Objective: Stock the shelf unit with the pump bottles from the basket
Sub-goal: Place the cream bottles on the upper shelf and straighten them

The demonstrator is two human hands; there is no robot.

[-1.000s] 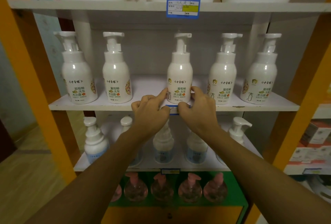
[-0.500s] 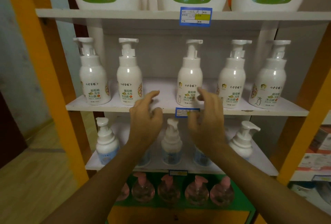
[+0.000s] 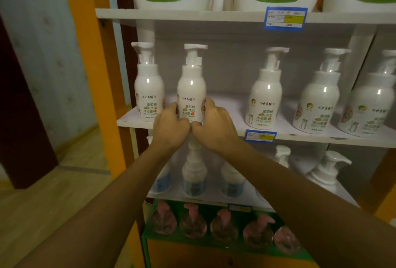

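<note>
On the white middle shelf (image 3: 235, 105), at ten o'clock, your left hand (image 3: 169, 126) and right hand (image 3: 214, 124) clasp the base of a glossy white pump bottle (image 3: 191, 87), standing upright, second from left, just beside a rounded twin (image 3: 148, 87).

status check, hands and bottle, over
Left hand and right hand both grip second pump bottle, upright on middle shelf. Leftmost bottle stands close beside it. Nothing blocking.
</note>
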